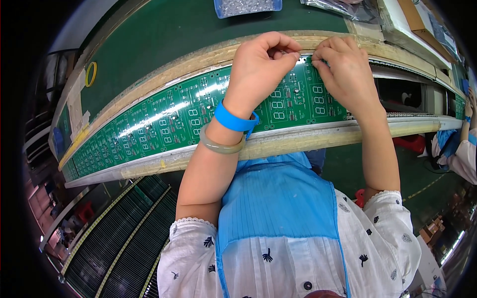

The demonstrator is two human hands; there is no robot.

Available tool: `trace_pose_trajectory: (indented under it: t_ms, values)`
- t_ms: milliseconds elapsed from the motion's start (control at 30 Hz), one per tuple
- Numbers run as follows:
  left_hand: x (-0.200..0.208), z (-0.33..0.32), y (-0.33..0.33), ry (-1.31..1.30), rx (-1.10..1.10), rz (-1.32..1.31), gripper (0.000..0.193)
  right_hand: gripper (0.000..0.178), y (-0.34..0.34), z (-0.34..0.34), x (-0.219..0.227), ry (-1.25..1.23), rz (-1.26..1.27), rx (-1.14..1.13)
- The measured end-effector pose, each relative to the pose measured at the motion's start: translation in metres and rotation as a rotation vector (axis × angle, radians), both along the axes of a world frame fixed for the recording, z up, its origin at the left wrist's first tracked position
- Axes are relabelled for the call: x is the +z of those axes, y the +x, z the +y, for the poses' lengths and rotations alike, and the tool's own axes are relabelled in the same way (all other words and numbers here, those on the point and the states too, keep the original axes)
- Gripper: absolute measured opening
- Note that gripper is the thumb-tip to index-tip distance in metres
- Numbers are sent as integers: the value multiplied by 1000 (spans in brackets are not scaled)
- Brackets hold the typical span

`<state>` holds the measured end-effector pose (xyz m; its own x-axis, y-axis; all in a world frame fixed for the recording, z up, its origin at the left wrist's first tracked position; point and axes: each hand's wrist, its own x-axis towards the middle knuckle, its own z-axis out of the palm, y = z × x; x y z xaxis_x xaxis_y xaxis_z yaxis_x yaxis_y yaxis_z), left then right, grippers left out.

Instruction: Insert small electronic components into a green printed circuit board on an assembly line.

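A long row of green circuit boards [202, 102], printed with white digit outlines, lies in a rail track across my front. Over the boards' far edge, my left hand [258, 67] has its thumb and forefinger pinched together; whatever is between them is too small to name. Just to its right, my right hand [343, 69] is also closed in a pinch by the far edge, its fingertips hiding what they may hold. A small pale bit shows between the two hands. A blue band [231, 118] and a pale bangle [218, 144] circle my left wrist.
Beyond the wooden rail [164, 82] stands a blue tray [218, 11] of small clear parts. A yellow tape ring [91, 74] lies far left. Clear plastic bags and a cardboard box are far right. Black slotted racks [112, 233] stand lower left. Another person's arm [467, 119] shows at right.
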<state>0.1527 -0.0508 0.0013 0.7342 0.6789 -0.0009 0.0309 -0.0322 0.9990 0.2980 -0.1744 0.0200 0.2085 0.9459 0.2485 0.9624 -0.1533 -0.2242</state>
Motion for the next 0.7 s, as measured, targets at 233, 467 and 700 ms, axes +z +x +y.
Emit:
trace_pose_trajectory:
  t_ms: [233,467,700]
  values:
    - [-1,-2,1,51,6,31,13,12,-4,1,-2,8,-36,-6]
    - [-2,-4,5,161,-68,168,13,21,29,-4,-12,191,394,-75]
    - [-3,-11,13,368,-72,201,13,23,35,-9,-23,250,479,-144]
